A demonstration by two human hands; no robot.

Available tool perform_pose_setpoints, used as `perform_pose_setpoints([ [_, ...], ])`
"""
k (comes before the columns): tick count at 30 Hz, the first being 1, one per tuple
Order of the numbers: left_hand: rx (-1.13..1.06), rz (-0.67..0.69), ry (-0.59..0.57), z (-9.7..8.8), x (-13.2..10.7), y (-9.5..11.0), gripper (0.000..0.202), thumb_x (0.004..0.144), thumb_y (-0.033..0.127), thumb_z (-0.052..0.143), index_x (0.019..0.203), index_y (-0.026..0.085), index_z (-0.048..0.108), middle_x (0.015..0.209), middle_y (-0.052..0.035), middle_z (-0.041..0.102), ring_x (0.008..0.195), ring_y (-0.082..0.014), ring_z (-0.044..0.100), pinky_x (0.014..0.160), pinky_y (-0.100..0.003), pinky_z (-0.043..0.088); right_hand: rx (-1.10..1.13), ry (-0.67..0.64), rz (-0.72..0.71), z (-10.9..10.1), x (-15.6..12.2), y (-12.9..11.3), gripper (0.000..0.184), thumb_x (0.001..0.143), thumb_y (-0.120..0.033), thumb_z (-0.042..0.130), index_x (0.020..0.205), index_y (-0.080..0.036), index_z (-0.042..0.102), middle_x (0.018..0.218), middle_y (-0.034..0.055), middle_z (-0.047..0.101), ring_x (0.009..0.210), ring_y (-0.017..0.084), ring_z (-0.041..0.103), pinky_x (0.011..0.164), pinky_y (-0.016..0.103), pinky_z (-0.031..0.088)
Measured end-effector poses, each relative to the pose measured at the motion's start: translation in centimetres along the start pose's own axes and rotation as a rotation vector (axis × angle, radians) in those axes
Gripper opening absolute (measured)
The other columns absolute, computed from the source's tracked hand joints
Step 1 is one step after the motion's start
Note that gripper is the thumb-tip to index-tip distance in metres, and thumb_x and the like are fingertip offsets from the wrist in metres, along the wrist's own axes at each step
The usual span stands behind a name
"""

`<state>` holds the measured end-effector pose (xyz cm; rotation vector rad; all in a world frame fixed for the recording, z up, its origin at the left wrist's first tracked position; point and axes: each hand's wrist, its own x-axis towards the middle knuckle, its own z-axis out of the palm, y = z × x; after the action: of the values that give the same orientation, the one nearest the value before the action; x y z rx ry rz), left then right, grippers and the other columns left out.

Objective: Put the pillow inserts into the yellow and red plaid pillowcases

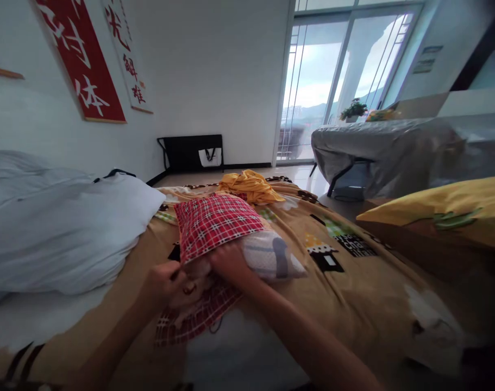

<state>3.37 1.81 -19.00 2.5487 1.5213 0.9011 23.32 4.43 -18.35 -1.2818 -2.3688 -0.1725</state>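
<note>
Through the head camera I look down on a bed (365, 293) spread with brown printed cloth. At two o'clock stands a table (394, 129) under a clear plastic sheet; at nine lies a heap of white bedding (60, 228). Towards seven, near centre, I have the red checked pillowcase (218, 217), its upper layer over part of a white, grey-banded pillow (271, 254), whose other end pokes out towards four. At two, a pot (352, 119) holds a leafy plant (354, 108). My right hand (226, 258) reaches under the case's edge, fingers hidden, so I can't tell its grip. My left hand (168, 281), at half past seven, is curled closed at the case's edge, seemingly pinching it.
</note>
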Motion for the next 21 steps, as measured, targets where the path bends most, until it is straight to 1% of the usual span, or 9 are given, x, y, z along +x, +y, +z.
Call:
perform_pose_setpoints([
  [3,0.066,-0.203,-0.096,-0.8,-1.0,-2.7,0.032,0.079,0.036,0.04,0.06,0.017,0.058,0.057,-0.0035,0.062,0.057,-0.0159,0.058,0.054,-0.024,0.034,-0.049,0.018,-0.289,-0.5,-4.3,-1.2,0.034,0.095,-0.022,0.043,0.127,-0.021,0.054,0.108,0.0077,0.064,0.099,0.02,0.055,0.087,0.036,0.045],
  [5,0.162,-0.228,-0.157,-0.8,-1.5,-3.4,0.027,0.079,0.034,0.044,0.07,0.018,0.063,0.062,-0.0042,0.064,0.059,-0.019,0.06,0.055,-0.026,0.036,-0.023,0.084,-0.355,-1.5,-7.3,-0.1,0.037,0.094,-0.027,0.045,0.131,-0.024,0.051,0.119,0.0072,0.06,0.109,0.02,0.052,0.095,0.038,0.041],
  [7,0.253,-0.2,-0.127,-0.7,-1.5,-2.9,0.024,0.077,0.028,0.047,0.087,0.016,0.065,0.077,-0.0075,0.067,0.073,-0.0232,0.063,0.064,-0.029,0.043,0.014,0.219,-0.114,-2.9,-9.6,2.8,0.036,0.092,-0.034,0.049,0.126,-0.024,0.055,0.128,0.0078,0.056,0.118,0.023,0.048,0.102,0.041,0.036],
  [9,0.267,-0.08,-0.029,-0.8,-0.4,-1.2,0.035,0.074,0.02,0.049,0.107,0.013,0.06,0.102,-0.0128,0.064,0.098,-0.027,0.059,0.085,-0.035,0.045,0.016,0.272,0.335,-4.3,-10.8,6.6,0.041,0.089,-0.042,0.052,0.123,-0.02,0.058,0.125,0.0123,0.058,0.117,0.027,0.051,0.099,0.045,0.037],
  [11,0.208,0.093,0.03,-1.1,1.7,1.3,0.047,0.072,0.015,0.05,0.119,0.011,0.052,0.121,-0.015,0.056,0.115,-0.0275,0.05,0.101,-0.04,0.038,0.125,0.061,0.627,-5.5,-11.0,9.6,0.048,0.086,-0.051,0.052,0.12,-0.017,0.059,0.114,0.0139,0.064,0.105,0.029,0.059,0.09,0.043,0.044],
  [13,0.172,0.245,0.008,-1.2,4.5,4.3,0.045,0.076,0.015,0.05,0.121,0.013,0.05,0.121,-0.0131,0.055,0.113,-0.026,0.051,0.1,-0.041,0.04,0.304,-0.144,0.655,-6.1,-10.5,10.7,0.054,0.083,-0.054,0.056,0.121,-0.016,0.058,0.108,0.0117,0.067,0.097,0.026,0.063,0.083,0.037,0.047],
  [15,0.19,0.369,-0.105,-0.8,7.5,7.2,0.038,0.079,0.019,0.052,0.117,0.015,0.052,0.115,-0.0112,0.059,0.105,-0.0247,0.055,0.093,-0.039,0.045,0.421,-0.159,0.601,-6.1,-9.7,9.5,0.059,0.077,-0.05,0.063,0.123,-0.015,0.054,0.106,0.0096,0.068,0.093,0.024,0.063,0.078,0.032,0.049],
  [17,0.265,0.454,-0.185,0.0,10.3,9.4,0.034,0.081,0.02,0.053,0.115,0.014,0.054,0.113,-0.0126,0.06,0.104,-0.0266,0.057,0.086,-0.039,0.049,0.392,-0.088,0.603,-5.6,-8.9,6.8,0.065,0.072,-0.042,0.07,0.126,-0.014,0.051,0.102,0.0092,0.068,0.089,0.023,0.064,0.074,0.031,0.049],
  [21,0.381,0.406,-0.202,1.8,13.9,11.3,0.029,0.088,0.012,0.039,0.11,0.012,0.057,0.107,-0.0152,0.064,0.098,-0.0279,0.062,0.076,-0.037,0.051,0.065,0.073,0.569,-3.2,-8.0,1.1,0.059,0.074,-0.018,0.063,0.13,-0.008,0.048,0.106,0.0148,0.067,0.095,0.025,0.063,0.08,0.034,0.049],
])
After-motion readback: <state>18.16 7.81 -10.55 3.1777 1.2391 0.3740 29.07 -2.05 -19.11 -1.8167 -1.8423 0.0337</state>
